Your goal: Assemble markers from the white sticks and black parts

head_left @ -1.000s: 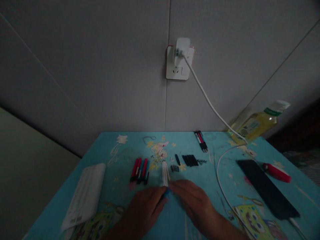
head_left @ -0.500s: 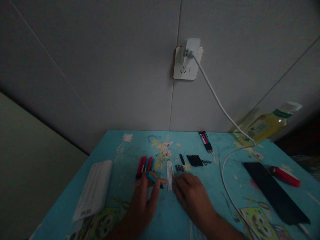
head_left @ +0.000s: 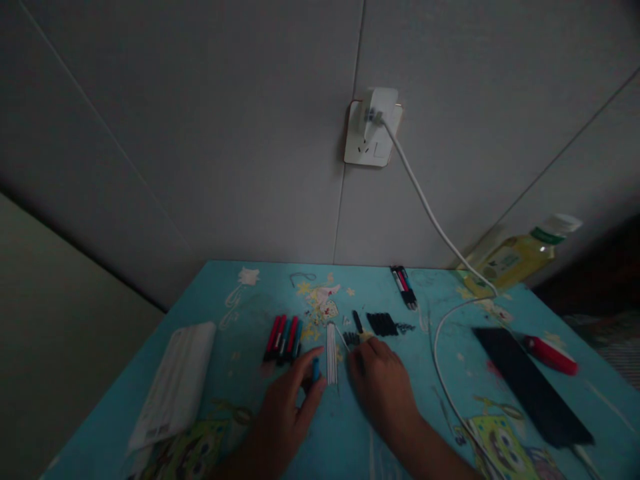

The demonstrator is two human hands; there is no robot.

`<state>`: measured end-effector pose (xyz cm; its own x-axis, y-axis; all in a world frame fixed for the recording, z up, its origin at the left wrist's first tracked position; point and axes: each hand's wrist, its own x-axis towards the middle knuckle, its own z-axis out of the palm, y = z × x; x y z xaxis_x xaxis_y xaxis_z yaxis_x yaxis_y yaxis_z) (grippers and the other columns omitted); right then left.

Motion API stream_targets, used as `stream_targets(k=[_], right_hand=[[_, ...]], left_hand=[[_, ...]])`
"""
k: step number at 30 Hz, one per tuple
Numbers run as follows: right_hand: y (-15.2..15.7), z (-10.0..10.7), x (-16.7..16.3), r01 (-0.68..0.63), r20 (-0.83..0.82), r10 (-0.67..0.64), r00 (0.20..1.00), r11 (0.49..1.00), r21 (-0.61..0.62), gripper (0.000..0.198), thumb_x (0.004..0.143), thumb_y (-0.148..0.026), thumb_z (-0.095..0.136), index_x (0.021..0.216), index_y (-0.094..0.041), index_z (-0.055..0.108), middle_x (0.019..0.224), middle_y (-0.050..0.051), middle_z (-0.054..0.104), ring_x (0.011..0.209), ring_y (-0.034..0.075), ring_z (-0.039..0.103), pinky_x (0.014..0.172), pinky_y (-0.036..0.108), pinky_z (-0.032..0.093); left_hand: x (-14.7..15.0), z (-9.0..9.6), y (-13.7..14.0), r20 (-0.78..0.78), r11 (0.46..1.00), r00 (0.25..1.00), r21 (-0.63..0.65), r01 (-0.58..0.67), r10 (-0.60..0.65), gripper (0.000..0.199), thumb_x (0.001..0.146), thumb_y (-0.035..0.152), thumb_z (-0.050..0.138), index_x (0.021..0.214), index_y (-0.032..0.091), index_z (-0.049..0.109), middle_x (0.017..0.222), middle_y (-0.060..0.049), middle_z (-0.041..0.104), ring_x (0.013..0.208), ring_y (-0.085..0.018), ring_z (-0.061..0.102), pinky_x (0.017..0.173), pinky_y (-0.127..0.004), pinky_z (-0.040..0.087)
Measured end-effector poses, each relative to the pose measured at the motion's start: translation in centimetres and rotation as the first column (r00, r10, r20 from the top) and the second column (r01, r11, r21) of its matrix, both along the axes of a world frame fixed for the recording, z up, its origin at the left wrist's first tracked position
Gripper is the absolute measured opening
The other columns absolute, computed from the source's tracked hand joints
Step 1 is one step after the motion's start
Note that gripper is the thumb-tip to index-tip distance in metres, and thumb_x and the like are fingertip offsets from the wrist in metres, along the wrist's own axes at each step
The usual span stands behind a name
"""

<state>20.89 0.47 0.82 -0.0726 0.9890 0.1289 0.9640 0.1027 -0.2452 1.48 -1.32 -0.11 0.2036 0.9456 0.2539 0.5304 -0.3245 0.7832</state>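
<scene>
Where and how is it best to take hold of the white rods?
Probably at the middle of the white rods, from above, finger and thumb closing across their long sides: they lie flat, thin and side by side, pointing toward the wall. The left hand holds a blue piece, so it may need freeing first.

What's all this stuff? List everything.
Wall: one, grey, behind
Socket: one, white, on wall
Charger: one, white, in socket
Cable: count unclear, white, from charger
Table: one, blue, centre
Bottle: one, yellow, back right
Slab: one, black, right
Red thing: one, red, beside slab
Block: one, white, left
Pens: several, mixed, back edge
Refills: several, white, middle
Barrels: about five, red and blue, left of refills
Tubes: several, black, right of refills
Stick: one, black, left of tubes
Bits: several, dark, beside tubes
Blue piece: one, blue, left of refills
Left hand: one, bare, holding blue piece
Right hand: one, bare, right of refills
</scene>
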Motion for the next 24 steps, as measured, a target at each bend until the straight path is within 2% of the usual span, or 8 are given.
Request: stream_targets(k=[2, 4, 7, 10, 13, 16, 19, 24], right_hand=[[0.3, 0.0, -0.1, 0.02, 0.016, -0.02, 1.0, 1.0, -0.024, 0.015, 0.094, -0.016, 0.052, 0.084, -0.019, 0.063, 0.088, 0.006, 0.065, 0.084, 0.021, 0.063, 0.076, 0.032, 0.044], [0.4, 0.0, -0.1, 0.037, 0.041, -0.035, 0.999, 0.998, -0.05, 0.016, 0.094, -0.013, 0.051, 0.086, -0.018, 0.064, 0.089, 0.007, 0.065, 0.084, 0.022, 0.064, 0.074, 0.031, 0.045], [0.5, 0.0, 0.0, 0.029, 0.105, -0.021, 0.994, 0.997, -0.076, 0.017, 0.095, -0.013, 0.05, 0.088, -0.017, 0.065, 0.092, 0.009, 0.066, 0.086, 0.023, 0.064, 0.071, 0.03, 0.046], [0.4, 0.1, 0.4, 0.015, 0.156, 0.001, 0.988, 0.995, -0.099, 0.017, 0.095, -0.012, 0.05, 0.089, -0.017, 0.066, 0.093, 0.01, 0.067, 0.087, 0.024, 0.065, 0.071, 0.03, 0.047], [0.3, 0.3, 1.0, 0.027, 0.146, -0.007, 0.989, 0.991, -0.131, 0.019, 0.094, -0.01, 0.049, 0.089, -0.017, 0.067, 0.093, 0.01, 0.068, 0.086, 0.023, 0.065, 0.072, 0.03, 0.047], [0.3, 0.6, 1.9, 0.013, 0.022, -0.009, 1.0, 0.986, -0.166, 0.022, 0.094, -0.011, 0.047, 0.087, -0.016, 0.067, 0.091, 0.011, 0.068, 0.086, 0.023, 0.066, 0.075, 0.031, 0.047], [0.4, 0.9, 3.2, -0.021, -0.206, -0.018, 0.978, 0.983, -0.183, 0.022, 0.096, -0.017, 0.044, 0.088, -0.017, 0.065, 0.089, 0.01, 0.068, 0.083, 0.022, 0.066, 0.076, 0.03, 0.048], [0.1, 1.0, 5.0, -0.093, -0.55, -0.013, 0.835, 0.982, -0.165, 0.026, 0.099, -0.038, 0.04, 0.095, -0.02, 0.059, 0.088, 0.006, 0.069, 0.08, 0.02, 0.066, 0.074, 0.027, 0.047]], left_hand=[[0.1, -0.1, -0.2, 0.014, 0.999, 1.0, -0.041, 0.008, -0.007, 0.042, 0.097, 0.029, 0.052, 0.138, 0.023, 0.044, 0.077, 0.002, 0.064, 0.067, -0.014, 0.064, 0.063, -0.022, 0.053], [0.2, -0.3, -0.3, 0.018, 0.998, 0.999, -0.059, 0.034, -0.033, 0.04, 0.098, 0.03, 0.05, 0.137, 0.024, 0.045, 0.078, 0.002, 0.065, 0.068, -0.013, 0.065, 0.06, -0.02, 0.053], [0.0, -0.5, -0.3, -0.033, 0.997, 0.997, 0.013, 0.07, -0.069, 0.033, 0.099, 0.03, 0.049, 0.132, 0.027, 0.049, 0.094, -0.001, 0.07, 0.082, -0.015, 0.069, 0.076, -0.024, 0.055], [-0.3, -0.7, -0.2, -0.089, 0.989, 0.992, 0.107, 0.101, -0.092, 0.033, 0.099, 0.025, 0.048, 0.132, 0.029, 0.047, 0.115, -0.004, 0.068, 0.103, -0.017, 0.066, 0.093, -0.028, 0.051], [-0.4, -0.8, -0.1, -0.073, 0.986, 0.989, 0.101, 0.133, -0.126, 0.029, 0.1, 0.02, 0.044, 0.128, 0.028, 0.047, 0.115, -0.003, 0.067, 0.103, -0.015, 0.065, 0.092, -0.026, 0.05], [-0.1, -0.6, -0.2, -0.041, 0.991, 0.992, 0.041, 0.124, -0.122, 0.025, 0.1, 0.02, 0.043, 0.123, 0.027, 0.049, 0.109, -0.002, 0.067, 0.098, -0.015, 0.065, 0.089, -0.024, 0.05], [0.2, -0.2, -0.4, -0.028, 0.99, 0.99, -0.02, 0.141, -0.142, 0.018, 0.101, 0.022, 0.043, 0.116, 0.025, 0.052, 0.105, -0.002, 0.066, 0.096, -0.015, 0.064, 0.087, -0.025, 0.049], [-0.4, 0.1, -0.6, -0.052, 0.976, 0.975, 0.014, 0.217, -0.216, 0.017, 0.102, 0.023, 0.037, 0.094, 0.022, 0.053, 0.08, 0.001, 0.061, 0.071, -0.013, 0.059, 0.069, -0.024, 0.044]])
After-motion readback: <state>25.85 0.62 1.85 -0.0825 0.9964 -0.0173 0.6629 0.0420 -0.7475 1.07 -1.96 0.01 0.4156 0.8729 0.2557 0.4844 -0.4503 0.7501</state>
